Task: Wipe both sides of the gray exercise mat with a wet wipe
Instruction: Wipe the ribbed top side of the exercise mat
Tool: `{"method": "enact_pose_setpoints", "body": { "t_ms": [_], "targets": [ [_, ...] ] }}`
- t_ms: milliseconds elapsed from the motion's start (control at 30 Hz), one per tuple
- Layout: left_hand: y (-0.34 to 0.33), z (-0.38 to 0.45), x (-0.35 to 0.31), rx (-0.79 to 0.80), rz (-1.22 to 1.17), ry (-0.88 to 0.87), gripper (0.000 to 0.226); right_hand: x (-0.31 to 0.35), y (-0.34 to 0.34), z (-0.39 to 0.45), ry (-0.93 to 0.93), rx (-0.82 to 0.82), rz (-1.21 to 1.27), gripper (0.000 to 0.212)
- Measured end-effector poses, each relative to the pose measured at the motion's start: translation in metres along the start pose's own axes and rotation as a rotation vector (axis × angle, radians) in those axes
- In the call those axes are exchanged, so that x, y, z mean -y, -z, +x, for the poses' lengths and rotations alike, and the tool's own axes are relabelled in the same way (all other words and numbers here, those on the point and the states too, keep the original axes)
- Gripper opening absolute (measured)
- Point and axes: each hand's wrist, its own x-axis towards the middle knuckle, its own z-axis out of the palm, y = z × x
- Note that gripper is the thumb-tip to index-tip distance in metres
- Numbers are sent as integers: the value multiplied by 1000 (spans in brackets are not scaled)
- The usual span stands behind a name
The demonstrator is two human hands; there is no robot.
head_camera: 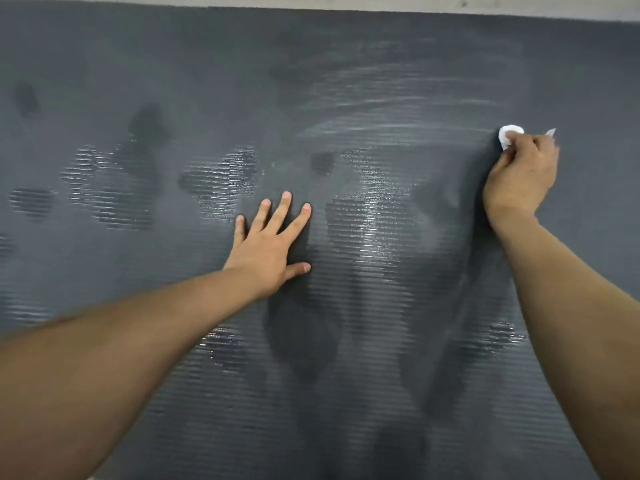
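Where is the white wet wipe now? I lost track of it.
The bunched white wet wipe is gripped in the right hand, upper right of the head view, on the gray ribbed mat.

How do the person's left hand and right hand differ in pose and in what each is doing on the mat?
The left hand lies flat with fingers spread and holds nothing; the right hand is curled around a white wet wipe. The left hand is nearer the person, the right farther away. Both are on the gray mat.

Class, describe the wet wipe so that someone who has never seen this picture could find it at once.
Start from the gray exercise mat that fills nearly the whole view. Follow the person's right arm up to the right hand, far from the flat left hand. The wet wipe is the small bunched wad at its fingertips, the only white thing on the dark mat.
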Motion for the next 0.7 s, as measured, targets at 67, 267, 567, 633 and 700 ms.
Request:
{"method": "enact_pose_setpoints", "body": {
  "t_ms": [67, 267, 567, 633, 700],
  "targets": [
    [-1, 1, 1, 6, 1, 15, 98, 33, -2, -14, -65, 71, 23, 35],
    [3, 4, -4, 57, 29, 47, 93, 210, -37, -120, 353, 458, 133, 27],
    [2, 5, -3, 41, 15, 23, 98, 50, 18, -80, 115, 247, -68, 33],
    [2, 5, -2, 34, 16, 23, 98, 6, 45, -60, -68, 169, -125, 34],
    [2, 6, -2, 38, 8, 18, 98, 7, 38, -58, -168, 140, -107, 32]
  ]
}}
